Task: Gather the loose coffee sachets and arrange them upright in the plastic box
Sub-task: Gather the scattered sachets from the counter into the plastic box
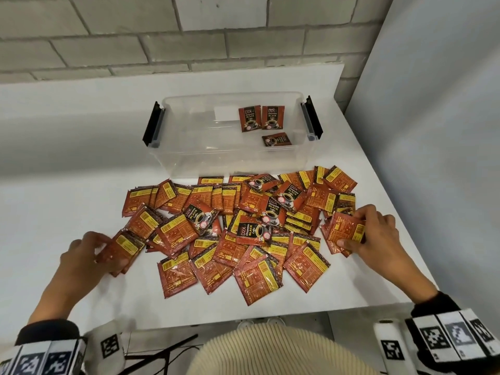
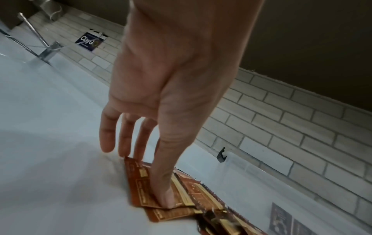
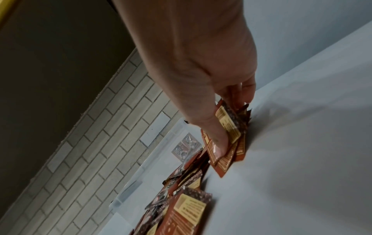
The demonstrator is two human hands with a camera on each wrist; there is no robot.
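Left hand (image 1: pixel 81 255) pinches sachets (image 1: pixel 123 247) at pile edge; right hand (image 1: pixel 376 234) grips sachet stack (image 1: pixel 343 230).

Even bright light; soft shadows; wrist views dim, blurry; edges warped.

Head view looks down over the table (image 1: pixel 67 147); wrist views (close, low) share its sachet pile (image 1: pixel 238 228).
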